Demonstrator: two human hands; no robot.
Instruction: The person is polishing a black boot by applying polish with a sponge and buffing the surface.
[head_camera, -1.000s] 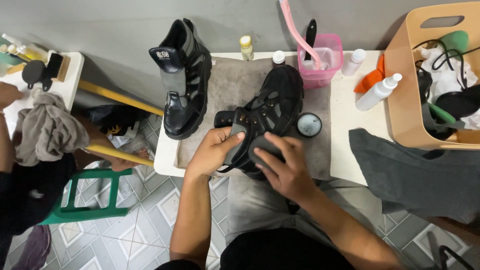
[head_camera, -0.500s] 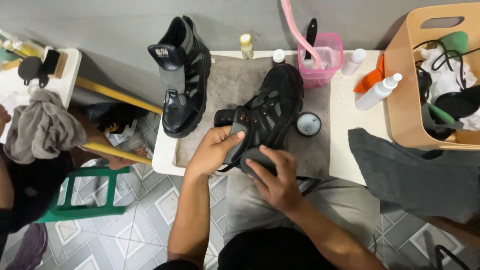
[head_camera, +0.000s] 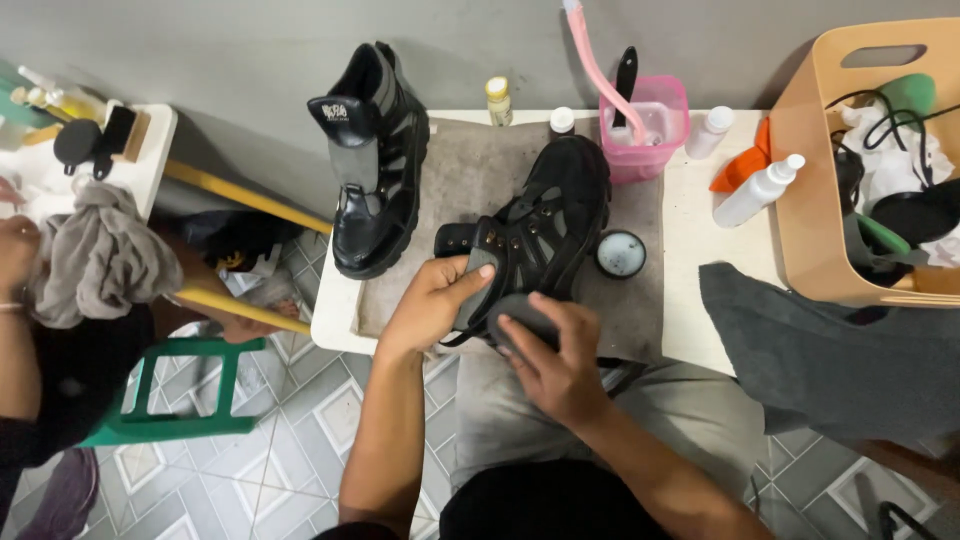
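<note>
Gripping black boot (head_camera: 545, 225) lying on grey mat (head_camera: 470, 180) on table (head_camera: 690, 250): left hand (head_camera: 432, 303), fingers curled around heel. Right hand (head_camera: 553, 350) closing on dark pad (head_camera: 520, 312) against boot, pad mostly hiding under fingers. Second boot (head_camera: 375, 160) standing upright beside. Neighbour's hand getting cut off at left edge.

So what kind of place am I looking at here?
Probably a small shoe-cleaning or repair spot: two black boots on a low white table, an open polish tin, and bottles alongside.
</note>
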